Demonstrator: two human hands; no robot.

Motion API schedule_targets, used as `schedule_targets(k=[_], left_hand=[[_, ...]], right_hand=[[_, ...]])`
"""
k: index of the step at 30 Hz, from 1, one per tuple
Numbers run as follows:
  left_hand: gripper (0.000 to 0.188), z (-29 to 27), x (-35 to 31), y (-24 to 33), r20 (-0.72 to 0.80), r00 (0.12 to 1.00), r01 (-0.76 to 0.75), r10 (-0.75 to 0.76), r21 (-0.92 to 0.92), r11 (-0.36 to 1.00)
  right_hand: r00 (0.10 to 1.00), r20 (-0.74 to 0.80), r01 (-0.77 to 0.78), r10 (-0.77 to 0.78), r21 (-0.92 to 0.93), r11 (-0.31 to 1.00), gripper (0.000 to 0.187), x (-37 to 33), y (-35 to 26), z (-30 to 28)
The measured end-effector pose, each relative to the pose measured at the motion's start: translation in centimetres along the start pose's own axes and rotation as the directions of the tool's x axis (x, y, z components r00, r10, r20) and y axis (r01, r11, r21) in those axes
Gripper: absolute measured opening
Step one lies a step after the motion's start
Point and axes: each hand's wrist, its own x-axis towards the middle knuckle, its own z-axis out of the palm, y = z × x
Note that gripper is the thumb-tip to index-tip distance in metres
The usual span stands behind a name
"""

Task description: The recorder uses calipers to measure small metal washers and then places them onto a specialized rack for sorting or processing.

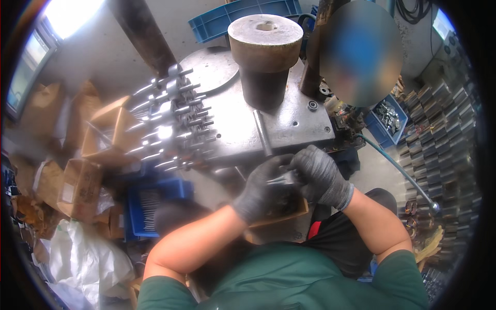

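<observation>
A bundle of thin metal pins (281,179) is pinched between the gloved fingers of the left hand (261,191) and right hand (319,175), above a small cardboard box (279,217) just off the steel machine table's (289,124) near edge, apparently being sorted.

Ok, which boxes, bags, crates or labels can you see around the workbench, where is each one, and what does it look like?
Cardboard boxes: left of the machine, brown, open, stacked.
Labelled carton: lower left, brown with a pale label.
Plastic bag: bottom left, white, crumpled.
Blue crate: left of the hands, holding metal rods.
Blue bin: right, holding small metal parts.
Small cardboard box: under the hands, brown.
</observation>
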Motion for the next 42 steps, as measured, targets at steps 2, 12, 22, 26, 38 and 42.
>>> schedule_targets(k=[2, 12, 22, 26, 38, 42], left_hand=[[0.046, 0.4, 0.1, 0.0, 0.016, 0.998, 0.063, -0.062, -0.039, 0.997], [0.026, 1.8, -0.5, 1.1, -0.011, 0.999, 0.053, -0.052, 0.154, 0.987], [0.019, 1.5, -0.3, 2.6, -0.041, 0.998, -0.041, 0.050, 0.207, 0.977], [0.014, 1.9, -0.7, 4.3, -0.124, 0.987, -0.088, 0.107, 0.145, 0.985], [0.012, 1.5, -0.6, 4.8, -0.192, 0.966, -0.145, 0.176, 0.164, 0.976], [0.015, 1.4, -0.6, 4.8, -0.188, 0.965, -0.154, 0.182, 0.155, 0.976]], right_hand=[[0.998, -0.019, -0.057, 0.057, 0.023, 0.998, 0.028, -0.1, -0.1, 0.1], [0.751, 0.157, -0.505, 0.642, 0.762, 0.405, 0.018, -1.2, 0.6, 0.5], [0.715, 0.412, -0.576, 0.565, 0.805, 0.142, 0.046, -1.1, 0.3, -1.7], [0.827, 0.261, -0.535, 0.498, 0.637, 0.555, 0.063, -1.7, 0.5, -2.8], [0.995, 0.002, -0.099, 0.100, -0.129, 0.987, 0.072, -1.5, 1.0, -2.2], [0.993, 0.020, -0.113, 0.117, -0.131, 0.985, 0.073, -1.4, 1.0, -2.4]])
